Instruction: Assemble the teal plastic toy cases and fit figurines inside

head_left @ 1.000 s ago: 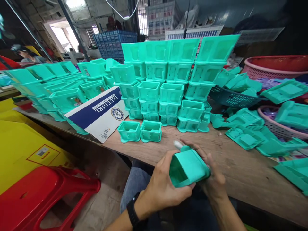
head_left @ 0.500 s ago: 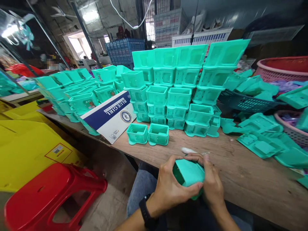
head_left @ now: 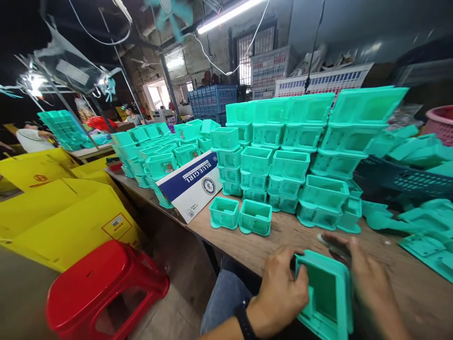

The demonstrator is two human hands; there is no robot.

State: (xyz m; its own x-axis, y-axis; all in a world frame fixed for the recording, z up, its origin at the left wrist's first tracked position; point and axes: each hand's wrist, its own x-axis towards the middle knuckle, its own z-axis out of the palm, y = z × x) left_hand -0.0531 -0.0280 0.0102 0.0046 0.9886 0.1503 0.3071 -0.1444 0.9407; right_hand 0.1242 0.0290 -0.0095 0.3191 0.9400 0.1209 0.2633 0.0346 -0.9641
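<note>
My left hand (head_left: 283,285) grips a green plastic box (head_left: 329,295) by its left wall, thumb over the rim. The box is tilted, its open side facing me and its hollow inside visible. My right hand (head_left: 370,278) is off the box, just to its right, slightly blurred, with fingers stretched forward over the tabletop. At those fingertips shows the end of a small white object (head_left: 320,237); the rest is hidden, and I cannot tell whether they touch it. Two similar green boxes (head_left: 224,212) stand side by side on the wooden table (head_left: 219,238).
Stacked green boxes (head_left: 288,172) rise at the back, beside a leaning white-and-blue carton (head_left: 193,186). Loose green parts (head_left: 430,236) lie at right, near a dark green basket (head_left: 414,182). A red stool (head_left: 88,283) and yellow bins (head_left: 74,212) are at left. Another person (head_left: 33,138) sits far left.
My right hand has let go of the green box and moved toward the white object. My left hand has turned the box so its open side faces me. The view has swung left and up.
</note>
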